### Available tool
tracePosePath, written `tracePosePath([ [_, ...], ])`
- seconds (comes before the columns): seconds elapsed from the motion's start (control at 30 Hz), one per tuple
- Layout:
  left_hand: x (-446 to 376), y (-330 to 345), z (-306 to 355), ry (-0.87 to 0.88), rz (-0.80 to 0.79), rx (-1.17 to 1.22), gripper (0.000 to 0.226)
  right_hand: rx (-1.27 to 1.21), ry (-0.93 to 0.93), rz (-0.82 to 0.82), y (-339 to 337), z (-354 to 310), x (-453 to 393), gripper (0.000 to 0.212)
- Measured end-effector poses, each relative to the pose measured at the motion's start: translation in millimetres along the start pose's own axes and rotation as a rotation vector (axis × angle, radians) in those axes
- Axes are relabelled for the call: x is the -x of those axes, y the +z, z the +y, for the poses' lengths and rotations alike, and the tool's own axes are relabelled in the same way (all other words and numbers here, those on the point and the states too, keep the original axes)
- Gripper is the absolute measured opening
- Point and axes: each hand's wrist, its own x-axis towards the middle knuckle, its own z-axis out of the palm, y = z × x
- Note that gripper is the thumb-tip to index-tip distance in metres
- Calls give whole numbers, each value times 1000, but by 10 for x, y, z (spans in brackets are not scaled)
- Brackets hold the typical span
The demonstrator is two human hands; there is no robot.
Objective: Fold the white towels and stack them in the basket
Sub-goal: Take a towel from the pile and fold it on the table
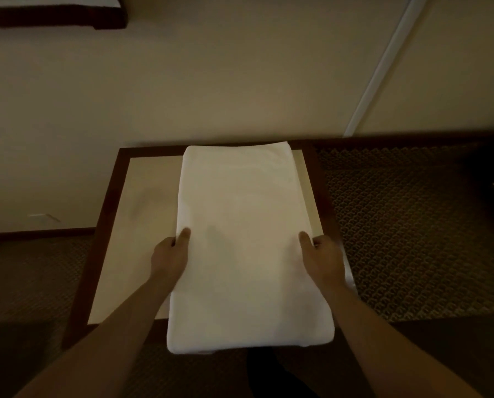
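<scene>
The white towel [245, 239] is held at its two long edges, about halfway along its length. The left hand [169, 255] grips the left edge, with the thumb laid on top and the other fingers hidden below the cloth. The right hand [321, 254] grips the right edge in the same way, thumb above and fingers under. The grip is symmetric, and this is judged to be so that the layers are kept together and the long panel stays flat for a further fold across its length.

The towel is already folded into a narrow, thick rectangle. It lies on the bench [142, 196], which has a pale top inside a dark wooden frame; the far end of the towel reaches the back of the frame, and the near end hangs over the front edge toward the person. A patterned carpet [397, 225] is seen around the bench, and a plain wall [211, 81] behind it.

The basket cannot be identified; a dim shape at the right margin is too dark to tell. No brand, label or writing can be read.
</scene>
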Motion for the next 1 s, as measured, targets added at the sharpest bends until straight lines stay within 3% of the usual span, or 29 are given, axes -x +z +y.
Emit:
tracePosePath([
  [0.1,-199,84,124,60,79,-82,55,-3,-75,-37,11,-129,-262,37],
  [0.2,-241,153,78,127,178,-265,49,150,-138,47,-21,-111,-274,27],
  [0.3,-287,193,70,129,221,-343,47,190,-70,31,65,-161,-329,33],
  [0.4,-456,201,225,100,176,-295,54,198,-111,-7,118,-329,-525,51],
  [0.57,-677,267,402,172,203,-237,50,185,-184,12,107,-334,-715,26],
  [0.8,-956,354,587,177,192,-343,56,237,-162,24,195,-680,-1171,43],
  [0.9,-1261,402,811,182,164,-218,56,164,-215,71,263,-769,-1452,31],
  [1.0,-1377,474,802,274,262,-256,50,86,-311,216,299,-712,-1446,18],
])
